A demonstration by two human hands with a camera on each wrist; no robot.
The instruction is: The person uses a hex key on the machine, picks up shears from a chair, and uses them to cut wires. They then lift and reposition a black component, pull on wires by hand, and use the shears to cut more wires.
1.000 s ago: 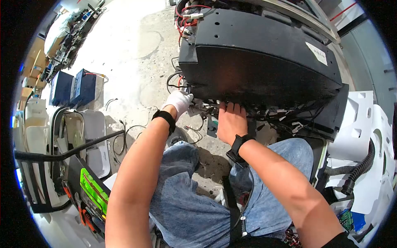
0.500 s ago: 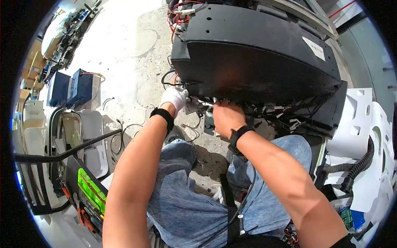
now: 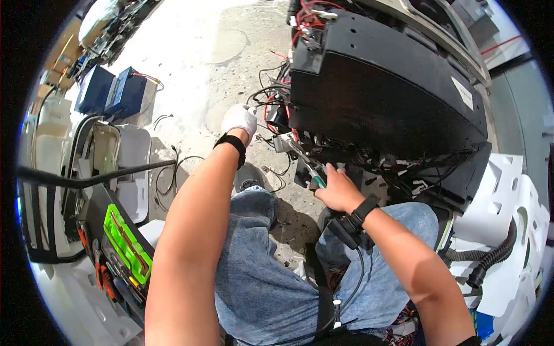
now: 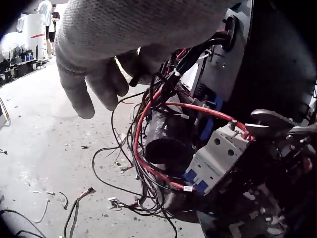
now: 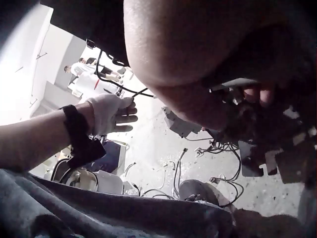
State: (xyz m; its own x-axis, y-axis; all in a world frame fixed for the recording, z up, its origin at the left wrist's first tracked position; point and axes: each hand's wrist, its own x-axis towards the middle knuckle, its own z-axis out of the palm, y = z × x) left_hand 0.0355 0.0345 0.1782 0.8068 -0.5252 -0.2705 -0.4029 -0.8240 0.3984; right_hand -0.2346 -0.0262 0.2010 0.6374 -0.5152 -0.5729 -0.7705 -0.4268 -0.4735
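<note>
The gloved left hand [image 3: 239, 122] pinches a thin black cable [image 5: 142, 92], its other fingers loosely extended; the bare right hand [image 3: 340, 191] curls round green-handled pliers [image 3: 317, 176], tips beside a red cable [image 4: 208, 110] at a pale breaker [image 4: 216, 154] between the hands; a black housing [image 3: 381, 98] stands beyond the right.

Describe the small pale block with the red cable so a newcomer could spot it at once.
Find the big black casing. By its lower left corner in the head view, amid tangled dark wires, is the pale block. A red cable loops to it, and unlike those wires it has two round holes and blue parts at one end.
</note>
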